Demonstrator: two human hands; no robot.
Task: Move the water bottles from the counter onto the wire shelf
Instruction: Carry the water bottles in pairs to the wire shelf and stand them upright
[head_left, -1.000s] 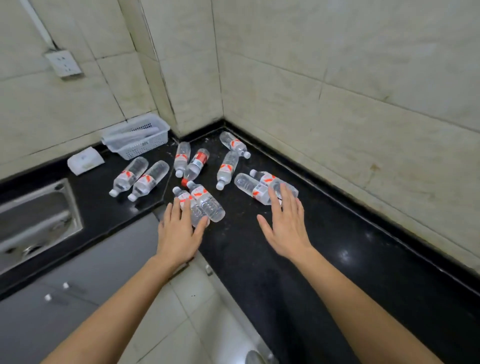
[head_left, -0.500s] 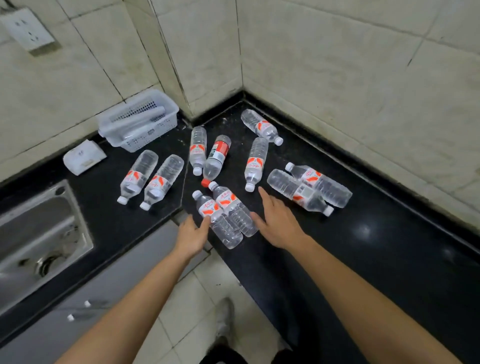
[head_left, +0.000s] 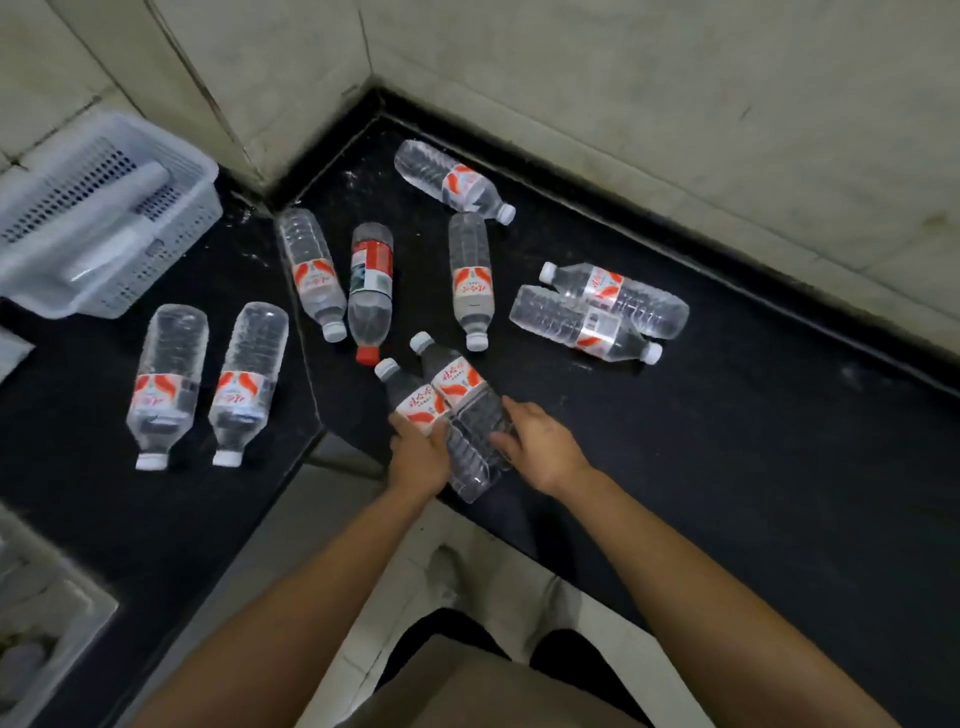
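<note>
Head view: two clear plastic water bottles with red-and-white labels (head_left: 447, 415) lie side by side at the centre of the frame on the glossy black desk (head_left: 753, 441), caps pointing up-left, bases toward the person. The left hand (head_left: 418, 457) curls its grip around the left bottle; the right hand (head_left: 540, 447) wraps the right one, fingers pressed on its ribbed body. Other bottles lie scattered above. No wire shelf shows.
</note>
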